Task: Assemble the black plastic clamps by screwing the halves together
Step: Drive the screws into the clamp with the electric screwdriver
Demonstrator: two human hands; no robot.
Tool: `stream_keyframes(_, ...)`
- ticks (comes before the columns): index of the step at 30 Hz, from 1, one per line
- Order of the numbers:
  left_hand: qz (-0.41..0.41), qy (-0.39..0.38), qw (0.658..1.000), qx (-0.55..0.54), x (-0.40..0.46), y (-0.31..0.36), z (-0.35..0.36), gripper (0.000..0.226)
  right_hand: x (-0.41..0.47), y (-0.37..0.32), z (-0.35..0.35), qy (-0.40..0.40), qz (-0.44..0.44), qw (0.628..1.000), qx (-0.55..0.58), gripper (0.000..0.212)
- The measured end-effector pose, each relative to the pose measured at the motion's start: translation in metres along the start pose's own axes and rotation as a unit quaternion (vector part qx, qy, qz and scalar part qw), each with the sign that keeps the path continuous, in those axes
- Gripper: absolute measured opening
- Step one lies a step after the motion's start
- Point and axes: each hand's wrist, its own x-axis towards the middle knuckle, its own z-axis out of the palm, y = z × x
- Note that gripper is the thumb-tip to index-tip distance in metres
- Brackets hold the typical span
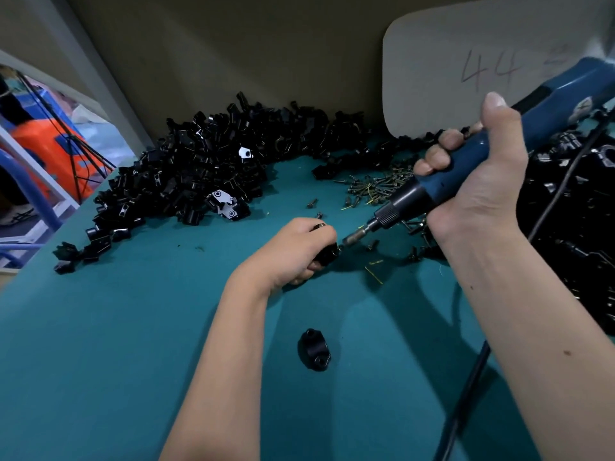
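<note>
My left hand (293,251) grips a black clamp (327,253) low over the teal table (133,344), most of the clamp hidden by my fingers. My right hand (476,181) holds a blue electric screwdriver (499,144) tilted down to the left. Its bit tip (349,239) sits right at the clamp's right side. A single black clamp half (313,350) with two holes lies on the table nearer to me. Loose screws (376,188) are scattered behind the screwdriver.
A large heap of black clamp parts (199,171) fills the back left of the table. More black parts (572,227) lie at the right. The screwdriver's black cable (466,394) runs down the right side. A grey card marked 44 (466,68) leans on the back wall.
</note>
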Motion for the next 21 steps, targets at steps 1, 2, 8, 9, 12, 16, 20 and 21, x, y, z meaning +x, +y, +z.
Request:
stream_keyframes(1,0.0,-0.001,1.0,0.003,0.0001,0.0002,0.0004,0.015,-0.0007,0.0008,0.0003,-0.003,0.002,1.0,-0.004,0.026)
stream_keyframes(2,0.0,-0.001,1.0,0.006,0.0001,0.0004,0.0008,0.016,-0.0013,0.0015,0.0007,-0.006,0.003,1.0,-0.008,0.026)
stream_keyframes(8,-0.002,-0.004,1.0,0.011,0.0012,0.0003,0.0023,0.016,-0.0016,0.003,0.003,-0.028,-0.01,0.999,-0.017,0.019)
stream_keyframes(9,-0.004,-0.006,1.0,0.007,0.0016,0.0001,0.0027,0.016,-0.002,0.0032,0.0034,-0.032,-0.013,0.999,-0.018,0.018)
stream_keyframes(12,-0.008,-0.006,1.0,-0.007,0.002,-0.0006,0.0031,0.016,-0.0032,0.0035,0.005,-0.039,-0.023,0.999,-0.021,0.017)
stream_keyframes(16,-0.006,-0.005,1.0,-0.016,0.0011,-0.001,0.0039,0.015,-0.0043,0.0039,0.0058,-0.041,-0.027,0.999,-0.023,0.018)
stream_keyframes(20,-0.011,-0.008,0.999,-0.03,0.0003,-0.0007,0.0035,0.014,-0.0053,0.0051,0.0065,-0.039,-0.028,0.999,-0.022,0.019)
stream_keyframes(21,-0.013,-0.008,0.999,-0.033,0.0,-0.0006,0.0032,0.014,-0.0058,0.0056,0.0069,-0.04,-0.028,0.999,-0.02,0.02)
